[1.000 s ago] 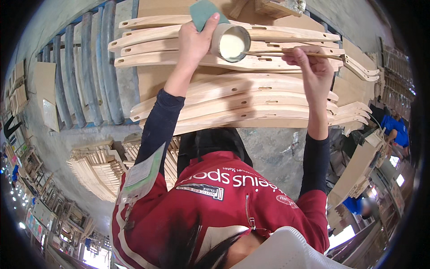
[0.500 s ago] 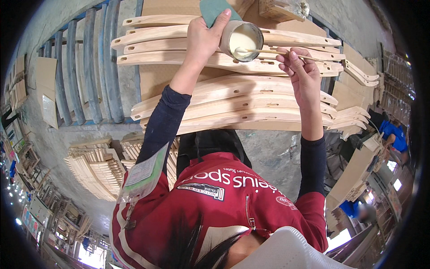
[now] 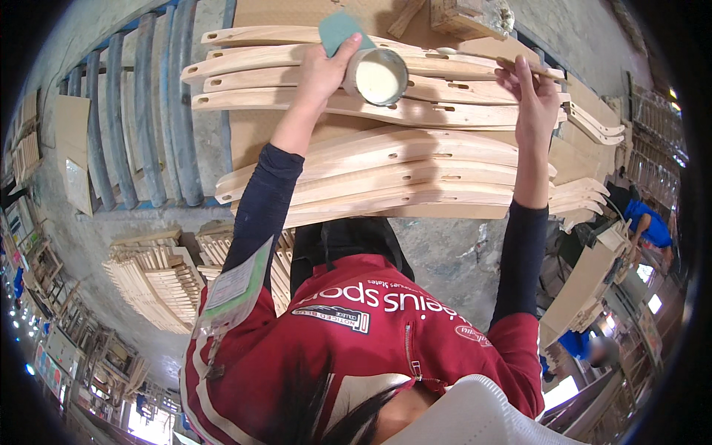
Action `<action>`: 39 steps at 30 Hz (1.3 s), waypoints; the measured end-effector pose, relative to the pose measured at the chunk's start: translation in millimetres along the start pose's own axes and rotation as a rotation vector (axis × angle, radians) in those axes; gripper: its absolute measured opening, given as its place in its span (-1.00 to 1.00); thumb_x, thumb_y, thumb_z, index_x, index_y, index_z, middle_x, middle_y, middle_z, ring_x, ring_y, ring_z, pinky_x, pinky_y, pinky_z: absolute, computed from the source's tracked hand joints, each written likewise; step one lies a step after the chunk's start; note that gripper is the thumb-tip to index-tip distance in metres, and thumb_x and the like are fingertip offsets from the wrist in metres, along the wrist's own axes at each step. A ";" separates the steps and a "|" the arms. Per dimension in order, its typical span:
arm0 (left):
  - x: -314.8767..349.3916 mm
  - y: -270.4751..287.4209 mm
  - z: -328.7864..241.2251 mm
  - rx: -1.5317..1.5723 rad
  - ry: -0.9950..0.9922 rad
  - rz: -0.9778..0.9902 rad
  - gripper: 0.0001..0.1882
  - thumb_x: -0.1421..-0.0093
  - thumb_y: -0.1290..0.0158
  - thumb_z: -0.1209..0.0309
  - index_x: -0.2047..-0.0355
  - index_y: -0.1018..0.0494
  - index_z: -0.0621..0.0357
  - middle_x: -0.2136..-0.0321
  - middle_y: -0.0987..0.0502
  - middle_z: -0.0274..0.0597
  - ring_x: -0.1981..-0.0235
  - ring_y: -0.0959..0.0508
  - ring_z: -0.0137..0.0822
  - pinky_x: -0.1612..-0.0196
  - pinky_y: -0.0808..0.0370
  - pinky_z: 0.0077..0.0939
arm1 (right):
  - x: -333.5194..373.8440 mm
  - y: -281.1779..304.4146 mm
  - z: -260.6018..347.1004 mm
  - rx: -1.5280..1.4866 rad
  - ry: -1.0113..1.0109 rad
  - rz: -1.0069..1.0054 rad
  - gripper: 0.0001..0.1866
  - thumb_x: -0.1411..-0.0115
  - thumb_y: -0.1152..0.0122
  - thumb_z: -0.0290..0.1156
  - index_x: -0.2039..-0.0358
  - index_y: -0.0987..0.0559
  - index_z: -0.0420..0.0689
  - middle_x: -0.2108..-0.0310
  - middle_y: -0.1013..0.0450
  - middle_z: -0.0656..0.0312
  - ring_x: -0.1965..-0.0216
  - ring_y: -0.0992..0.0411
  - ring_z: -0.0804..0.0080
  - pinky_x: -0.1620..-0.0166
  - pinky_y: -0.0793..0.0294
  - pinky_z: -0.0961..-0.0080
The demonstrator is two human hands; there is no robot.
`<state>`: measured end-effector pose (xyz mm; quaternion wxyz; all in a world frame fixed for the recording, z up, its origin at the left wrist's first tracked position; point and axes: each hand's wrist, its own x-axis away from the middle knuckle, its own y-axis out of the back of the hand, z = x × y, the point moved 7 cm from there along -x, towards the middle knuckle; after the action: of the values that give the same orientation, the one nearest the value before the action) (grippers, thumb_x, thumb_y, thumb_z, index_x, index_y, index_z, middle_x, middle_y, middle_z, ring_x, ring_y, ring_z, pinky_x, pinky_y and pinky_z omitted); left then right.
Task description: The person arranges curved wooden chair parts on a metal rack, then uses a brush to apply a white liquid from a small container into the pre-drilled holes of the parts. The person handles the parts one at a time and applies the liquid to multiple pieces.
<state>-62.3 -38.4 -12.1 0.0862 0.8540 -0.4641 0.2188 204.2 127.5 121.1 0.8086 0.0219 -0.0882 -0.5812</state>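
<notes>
My left hand (image 3: 322, 73) grips a round cup (image 3: 403, 68) of cream-coloured liquid, tilted so its mouth shows. A green flat piece (image 3: 339, 33) sticks up beside the thumb of the same hand. Off to the right, my right hand (image 3: 532, 96) pinches a thin stick (image 3: 476, 56), its pale tip over the back row of wooden pieces. Beneath both hands lie several curved, slotted pale wooden pieces (image 3: 297, 99) side by side. A nearer group of similar wooden pieces (image 3: 348, 174) lies closer to my body.
A wooden block (image 3: 467, 18) sits at the far edge on cardboard. Grey rollers (image 3: 152, 111) stretch to the left. Stacked wooden parts (image 3: 152, 285) stand low at left. People in blue (image 3: 651, 224) are at the far right, beside a long box (image 3: 586, 285).
The stick has come out of the cup, and my right hand has moved right and away from me with it. My left hand and the cup have shifted slightly left.
</notes>
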 end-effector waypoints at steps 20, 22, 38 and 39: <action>5.1 5.7 13.4 -0.056 0.065 -0.035 -0.54 -0.24 -0.17 0.02 0.19 -0.61 0.23 0.29 -0.64 -0.24 0.26 -0.55 -0.47 0.13 -0.45 -0.56 | -51.5 -34.8 -31.1 0.748 0.247 0.134 -0.71 -0.28 -0.25 -0.26 0.26 -0.55 -0.27 0.39 -0.63 0.11 0.35 -0.63 0.45 0.27 -0.58 0.60; 4.2 5.3 12.9 -0.052 0.042 -0.041 -0.53 -0.24 -0.16 0.02 0.20 -0.61 0.25 0.32 -0.64 -0.22 0.29 -0.55 -0.45 0.15 -0.46 -0.53 | -51.9 -46.1 -29.2 0.781 0.292 0.155 -0.71 -0.25 -0.28 -0.23 0.28 -0.58 -0.23 0.46 -0.62 0.14 0.39 -0.63 0.43 0.31 -0.55 0.54; 10.1 5.4 5.8 -0.044 0.043 -0.064 -0.54 -0.25 -0.15 0.04 0.25 -0.62 0.28 0.38 -0.63 -0.23 0.34 -0.53 -0.46 0.20 -0.46 -0.52 | -64.9 -55.8 -22.4 0.952 0.355 0.189 -0.69 -0.21 -0.30 -0.11 0.35 -0.64 -0.13 0.57 -0.59 0.21 0.53 -0.59 0.43 0.44 -0.49 0.52; 10.6 5.3 4.5 -0.041 0.041 -0.071 -0.55 -0.27 -0.15 0.07 0.26 -0.61 0.31 0.41 -0.63 -0.22 0.37 -0.52 -0.45 0.23 -0.46 -0.50 | -63.6 -56.3 -21.9 0.966 0.340 0.197 -0.69 -0.21 -0.31 -0.11 0.35 -0.64 -0.13 0.58 -0.59 0.21 0.54 -0.58 0.44 0.44 -0.49 0.52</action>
<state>-60.4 -50.9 -11.6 0.1209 0.8633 -0.4362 0.2233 135.6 167.9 84.4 0.7600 0.4783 -0.2154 -0.3836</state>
